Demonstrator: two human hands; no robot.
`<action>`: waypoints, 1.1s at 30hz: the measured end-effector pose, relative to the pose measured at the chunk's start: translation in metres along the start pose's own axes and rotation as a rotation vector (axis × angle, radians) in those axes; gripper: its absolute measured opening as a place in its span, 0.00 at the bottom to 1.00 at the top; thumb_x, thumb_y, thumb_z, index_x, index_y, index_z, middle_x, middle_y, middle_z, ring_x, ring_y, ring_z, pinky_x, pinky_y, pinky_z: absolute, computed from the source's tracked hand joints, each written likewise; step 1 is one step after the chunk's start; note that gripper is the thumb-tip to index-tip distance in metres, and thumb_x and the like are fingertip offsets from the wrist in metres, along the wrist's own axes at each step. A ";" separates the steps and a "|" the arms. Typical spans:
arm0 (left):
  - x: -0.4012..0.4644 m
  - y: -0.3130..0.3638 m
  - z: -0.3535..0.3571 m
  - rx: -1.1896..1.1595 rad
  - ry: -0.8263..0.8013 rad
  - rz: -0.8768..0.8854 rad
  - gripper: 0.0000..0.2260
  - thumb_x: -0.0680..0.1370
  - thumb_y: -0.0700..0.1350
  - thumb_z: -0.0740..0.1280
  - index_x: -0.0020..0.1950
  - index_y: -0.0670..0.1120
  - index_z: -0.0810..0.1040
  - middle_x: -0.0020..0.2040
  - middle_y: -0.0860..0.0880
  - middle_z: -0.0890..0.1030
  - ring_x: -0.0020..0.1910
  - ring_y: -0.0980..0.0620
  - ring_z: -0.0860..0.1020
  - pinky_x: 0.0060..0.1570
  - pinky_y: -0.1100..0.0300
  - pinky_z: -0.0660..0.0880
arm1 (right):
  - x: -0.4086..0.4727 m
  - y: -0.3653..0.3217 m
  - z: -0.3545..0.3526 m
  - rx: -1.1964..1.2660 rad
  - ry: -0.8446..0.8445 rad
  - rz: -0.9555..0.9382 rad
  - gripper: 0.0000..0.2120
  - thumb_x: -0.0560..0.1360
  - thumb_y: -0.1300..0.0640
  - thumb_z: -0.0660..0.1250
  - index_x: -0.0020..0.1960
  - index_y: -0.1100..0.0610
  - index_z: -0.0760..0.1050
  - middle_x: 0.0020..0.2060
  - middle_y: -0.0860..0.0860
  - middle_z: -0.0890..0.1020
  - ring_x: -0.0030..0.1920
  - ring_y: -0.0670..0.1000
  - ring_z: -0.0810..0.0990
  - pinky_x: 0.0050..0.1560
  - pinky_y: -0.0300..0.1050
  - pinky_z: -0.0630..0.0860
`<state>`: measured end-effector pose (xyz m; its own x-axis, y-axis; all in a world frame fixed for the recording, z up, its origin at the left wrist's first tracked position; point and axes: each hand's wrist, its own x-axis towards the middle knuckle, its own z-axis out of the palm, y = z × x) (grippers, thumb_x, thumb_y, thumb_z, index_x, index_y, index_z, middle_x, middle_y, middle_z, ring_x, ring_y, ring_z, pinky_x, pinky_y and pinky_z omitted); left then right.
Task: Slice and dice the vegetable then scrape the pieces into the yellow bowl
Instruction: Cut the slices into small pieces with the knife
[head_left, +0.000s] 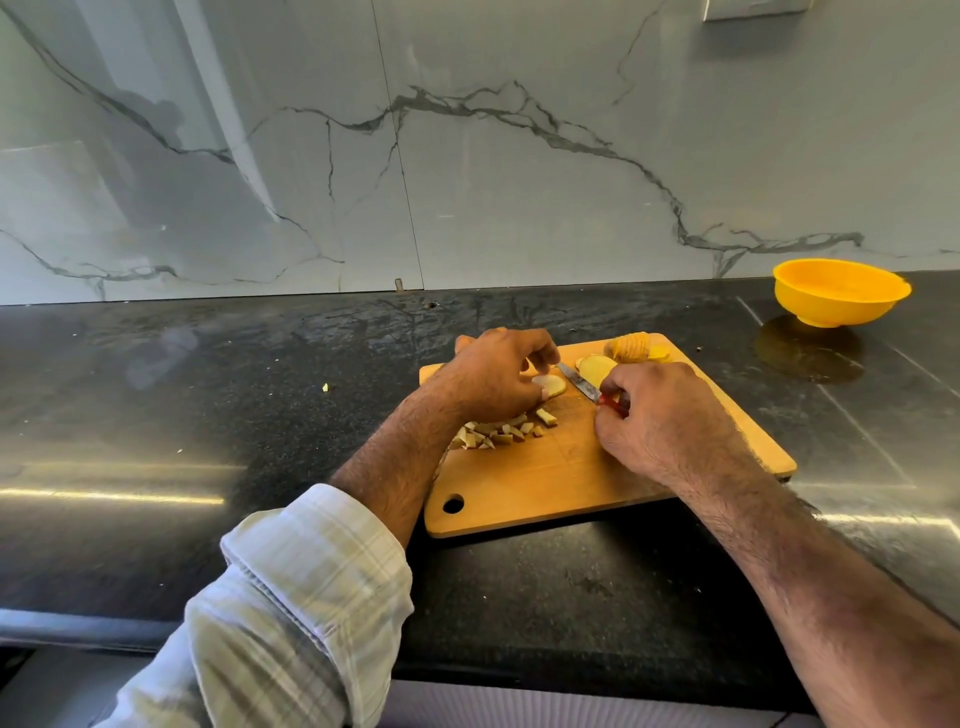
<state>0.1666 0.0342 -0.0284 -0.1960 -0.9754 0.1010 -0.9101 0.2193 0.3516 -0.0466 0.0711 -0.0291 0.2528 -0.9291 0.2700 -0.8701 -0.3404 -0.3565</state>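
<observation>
Left hand (493, 379) pinches a slice (551, 385) on the board (561, 483); right hand (660, 415) grips the knife (579, 382). The blade sits just beside those fingertips, so a slip could nick them. Dice (506, 431) could scatter. The bowl (839, 291) waits far right on the worktop. The knife's handle is mostly hidden.

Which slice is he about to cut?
Find the wooden cutting board on the black counter. Near its middle, the left hand pinches one flat round potato slice beside the knife. Unlike the fanned slices behind, it lies alone under the fingers.
</observation>
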 end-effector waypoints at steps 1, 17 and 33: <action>0.001 0.001 0.001 0.014 -0.001 -0.004 0.16 0.78 0.51 0.72 0.64 0.60 0.76 0.58 0.61 0.80 0.60 0.57 0.76 0.69 0.35 0.66 | 0.000 -0.001 -0.001 0.004 -0.024 0.004 0.17 0.76 0.47 0.71 0.62 0.50 0.81 0.52 0.50 0.84 0.48 0.49 0.81 0.49 0.43 0.83; 0.008 0.006 0.002 0.116 0.094 -0.174 0.11 0.85 0.57 0.62 0.58 0.53 0.79 0.51 0.55 0.81 0.55 0.51 0.78 0.75 0.31 0.55 | 0.001 -0.002 -0.003 -0.012 -0.076 0.045 0.21 0.71 0.46 0.73 0.64 0.48 0.81 0.48 0.50 0.83 0.46 0.50 0.81 0.47 0.46 0.84; 0.003 0.005 0.004 0.168 0.051 -0.147 0.18 0.79 0.68 0.67 0.44 0.54 0.76 0.40 0.56 0.78 0.48 0.54 0.75 0.69 0.35 0.59 | -0.003 -0.010 -0.002 -0.020 -0.108 0.008 0.18 0.76 0.50 0.71 0.66 0.48 0.80 0.40 0.46 0.82 0.40 0.46 0.80 0.38 0.38 0.79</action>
<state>0.1605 0.0327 -0.0298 -0.0422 -0.9932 0.1083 -0.9764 0.0640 0.2063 -0.0395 0.0777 -0.0246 0.2890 -0.9424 0.1685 -0.8804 -0.3308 -0.3397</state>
